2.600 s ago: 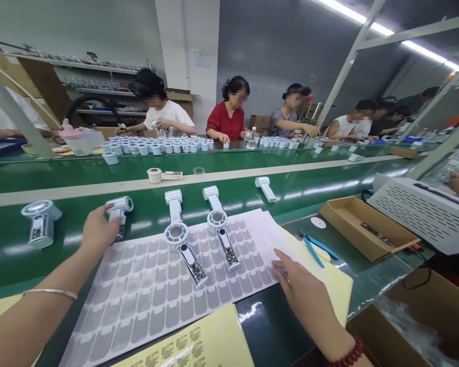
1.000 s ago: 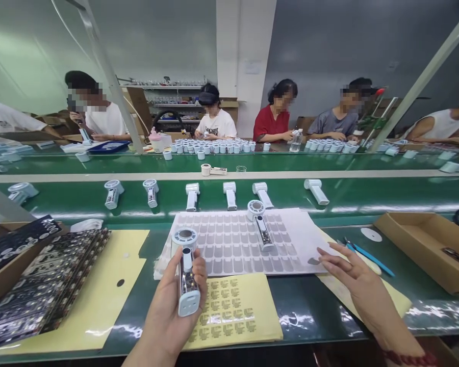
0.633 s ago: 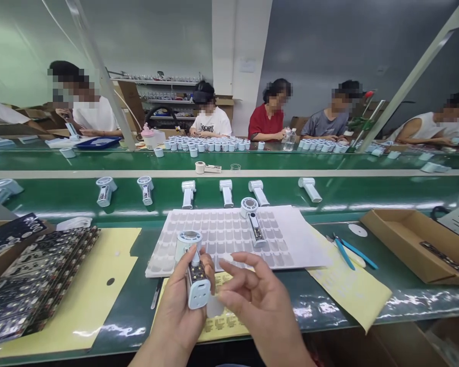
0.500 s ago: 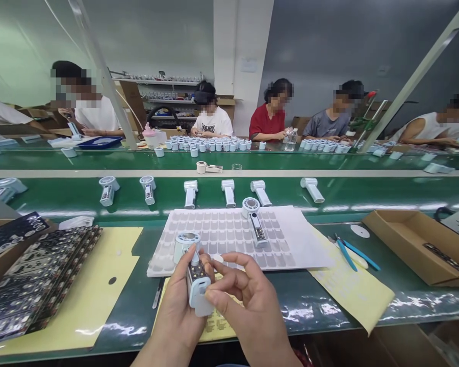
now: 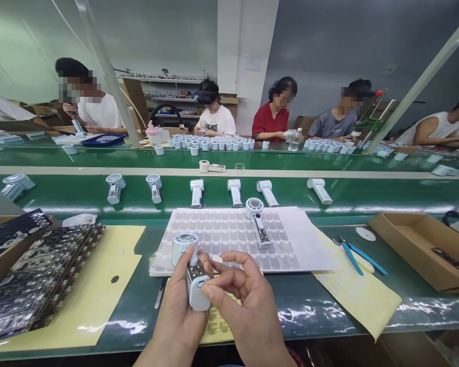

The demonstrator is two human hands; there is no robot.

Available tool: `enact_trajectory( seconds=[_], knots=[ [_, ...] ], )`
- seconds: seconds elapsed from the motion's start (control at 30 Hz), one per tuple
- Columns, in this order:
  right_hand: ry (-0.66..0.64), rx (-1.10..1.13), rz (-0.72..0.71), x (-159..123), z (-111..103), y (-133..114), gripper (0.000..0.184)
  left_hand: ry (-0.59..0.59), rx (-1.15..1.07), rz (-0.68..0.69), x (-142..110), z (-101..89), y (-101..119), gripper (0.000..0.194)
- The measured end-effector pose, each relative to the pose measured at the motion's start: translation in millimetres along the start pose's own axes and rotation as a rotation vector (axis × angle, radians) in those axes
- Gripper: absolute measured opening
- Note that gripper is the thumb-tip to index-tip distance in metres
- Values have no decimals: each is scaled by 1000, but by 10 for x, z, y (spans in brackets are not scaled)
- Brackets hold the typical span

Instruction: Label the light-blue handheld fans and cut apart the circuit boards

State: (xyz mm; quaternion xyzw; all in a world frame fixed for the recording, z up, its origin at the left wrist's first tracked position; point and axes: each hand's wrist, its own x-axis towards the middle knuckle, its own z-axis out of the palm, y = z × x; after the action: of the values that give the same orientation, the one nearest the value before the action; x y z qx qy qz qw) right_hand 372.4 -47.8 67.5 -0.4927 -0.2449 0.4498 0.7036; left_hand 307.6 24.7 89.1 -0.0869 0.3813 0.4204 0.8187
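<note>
Over the green bench (image 5: 302, 311), near the front edge of the white sheet (image 5: 309, 252), the pale blue handheld fan (image 5: 199, 296) is held with its handle end toward the wearer. The left hand (image 5: 179, 311) is wrapped around the handle; the right hand (image 5: 252, 306) pinches a small white piece (image 5: 217, 259), thumb at the handle end. The work seems to be fitting that end, which calls for a steady handle. Circuitry shows along it; the end looks smooth, though fingers partly hide it.

The pale-blue handheld fan (image 5: 196, 271), circuitry exposed, tilts above the desk's (image 5: 132, 300) near edge, a pale label (image 5: 200, 300) against its handle end.
</note>
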Motion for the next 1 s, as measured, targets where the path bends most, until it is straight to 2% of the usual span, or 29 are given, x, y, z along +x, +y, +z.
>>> enact_trajectory(
  seconds=[0.2, 0.3, 0.4, 0.47, 0.5, 0.53, 0.6, 0.67, 0.7, 0.77, 0.83, 0.9, 1.0],
  knots=[
    [-16, -31, -16, 3, 4, 8, 38, -3, -25, -17, 23, -6, 3, 11],
    [-15, -111, -70, -10, -13, 71, 33, 0, -43, -29, 19, -15, -5, 13],
    [-9, -271, -305, -12, -48, 179, 39, 11, -51, -55, -32, -16, -28, 14],
    [-12, -382, -485, 1, -75, 222, 52, 34, -39, -64, -86, -8, -46, 15],
    [-16, -415, -509, 13, -89, 224, 60, 49, -31, -73, -112, -2, -52, 15],
    [-26, -424, -477, 28, -106, 212, 68, 66, -21, -92, -135, 4, -56, 16],
    [-60, -357, -306, 67, -161, 158, 71, 85, -3, -130, -160, 11, -55, 20],
    [-67, -244, -182, 111, -268, 94, 61, 68, 50, -181, -153, -4, -49, 23],
    [-47, -216, -170, 130, -346, 70, 54, 52, 111, -183, -139, -25, -46, 22],
    [3, -267, -200, 149, -542, 48, 41, 25, 309, -89, -94, -95, -43, 14],
    [21, -424, -205, 135, -752, 58, 26, 8, 567, 74, -36, -195, -45, 6],
    [13, -581, -165, 92, -918, 91, 20, -9, 771, 194, 23, -301, -46, 13],
    [-33, -746, -122, 22, -1020, 166, 14, -45, 896, 220, 92, -415, -46, 27]
  ],
)
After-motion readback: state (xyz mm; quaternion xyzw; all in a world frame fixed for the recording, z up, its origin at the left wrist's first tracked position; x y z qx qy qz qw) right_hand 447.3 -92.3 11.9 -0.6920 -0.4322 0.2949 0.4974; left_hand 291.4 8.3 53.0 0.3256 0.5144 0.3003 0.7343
